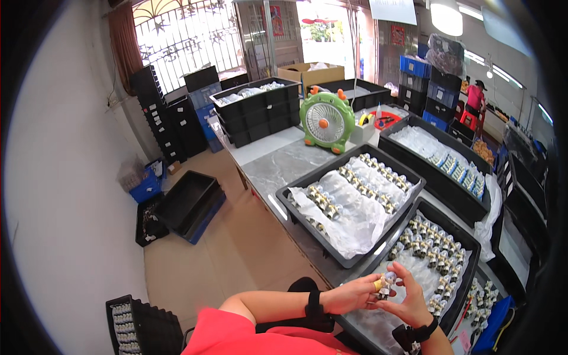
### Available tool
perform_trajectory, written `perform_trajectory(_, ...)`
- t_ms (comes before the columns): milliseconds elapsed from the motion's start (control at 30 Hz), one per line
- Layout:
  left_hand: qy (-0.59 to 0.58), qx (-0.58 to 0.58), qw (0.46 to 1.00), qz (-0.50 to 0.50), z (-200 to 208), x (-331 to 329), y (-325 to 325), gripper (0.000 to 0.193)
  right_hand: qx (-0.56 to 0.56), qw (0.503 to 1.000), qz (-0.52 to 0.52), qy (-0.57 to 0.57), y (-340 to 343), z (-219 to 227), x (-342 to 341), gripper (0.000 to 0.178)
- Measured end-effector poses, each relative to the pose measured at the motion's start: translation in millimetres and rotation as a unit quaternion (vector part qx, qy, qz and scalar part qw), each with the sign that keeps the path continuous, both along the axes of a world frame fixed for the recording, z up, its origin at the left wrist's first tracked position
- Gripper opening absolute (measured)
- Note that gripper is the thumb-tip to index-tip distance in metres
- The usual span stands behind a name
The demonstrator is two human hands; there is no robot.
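A small figurine point(387, 283) with a pale rounded head and a yellow part is held up in front of me over a black tray point(477, 248). My left hand point(354, 294) is closed around its left side, fingertips pressed on it. From the right, my right hand point(412, 300) curves around the same figurine, its thumb below and index finger near the head. Under and beyond my hands, several similar figurines point(435, 248) stand in rows on clear plastic sheeting in that tray. Both wrists carry dark bands.
Another black tray point(346, 260) of figurines and plastic sheeting sits beyond. Further right is a deeper black bin point(435, 177) with blue-based pieces. A green fan point(326, 121) stands on the grey table point(269, 171). Loose figurines point(484, 299) lie right of my hand. A person point(475, 97) is far off.
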State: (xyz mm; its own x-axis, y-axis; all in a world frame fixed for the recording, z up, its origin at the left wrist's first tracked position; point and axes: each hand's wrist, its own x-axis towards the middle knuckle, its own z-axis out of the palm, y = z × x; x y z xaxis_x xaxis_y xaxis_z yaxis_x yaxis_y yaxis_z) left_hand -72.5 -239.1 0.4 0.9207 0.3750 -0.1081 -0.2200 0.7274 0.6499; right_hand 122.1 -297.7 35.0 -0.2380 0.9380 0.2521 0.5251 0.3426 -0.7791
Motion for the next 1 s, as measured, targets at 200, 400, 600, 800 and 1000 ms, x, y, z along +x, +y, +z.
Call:
perform_trajectory(200,-0.001,-0.008,1.000,-0.003,-3.2,1.1,1.2,0.045,-0.025,1.000,0.000,0.011,0.7,0.2,-1.3,0.095)
perform_trajectory(400,-0.009,-0.022,0.999,-0.023,-6.0,1.7,3.0,0.046,-0.029,0.999,0.000,0.015,-0.1,1.9,-1.7,0.093)
perform_trajectory(600,-0.008,-0.035,0.999,-0.019,-9.0,1.7,2.6,0.046,-0.030,0.999,-0.006,0.011,0.8,1.1,-3.0,0.093)
perform_trajectory(800,-0.029,-0.026,0.999,-0.023,-17.3,3.3,3.8,0.046,-0.038,0.999,-0.004,0.027,0.7,-0.5,-2.0,0.093)
perform_trajectory(1000,-0.026,-0.017,0.999,-0.010,-12.3,4.0,2.2,0.042,-0.040,0.997,-0.010,0.059,-4.6,10.6,-10.6,0.070)
